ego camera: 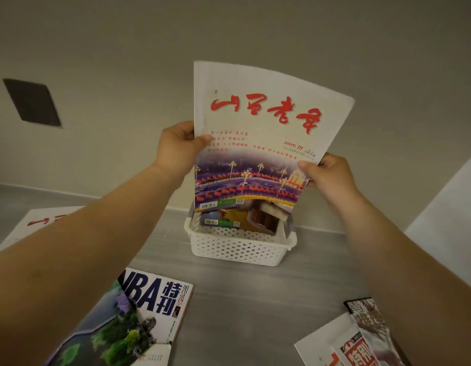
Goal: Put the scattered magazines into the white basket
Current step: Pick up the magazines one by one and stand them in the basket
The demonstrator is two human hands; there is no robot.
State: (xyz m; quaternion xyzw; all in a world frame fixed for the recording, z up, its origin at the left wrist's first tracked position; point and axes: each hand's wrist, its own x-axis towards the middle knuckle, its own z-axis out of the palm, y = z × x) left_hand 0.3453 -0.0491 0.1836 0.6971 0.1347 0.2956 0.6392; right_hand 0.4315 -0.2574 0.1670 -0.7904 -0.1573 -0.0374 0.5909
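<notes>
The fingers of the left hand (180,146) pinch the left edge of a white magazine (258,143), thumb on the cover; the right hand (325,171) pinches the right edge the same way. Held upright just above the white basket (237,247), it looks light and floppy, its top corner bowing, so a grip at both side edges near the middle seems wise; the glossy cover may slip. It bears red brush lettering over a purple night street scene. Another magazine already stands in the basket. More lie scattered on the grey table (255,313): an NBA magazine (150,294) near left, others at right.
</notes>
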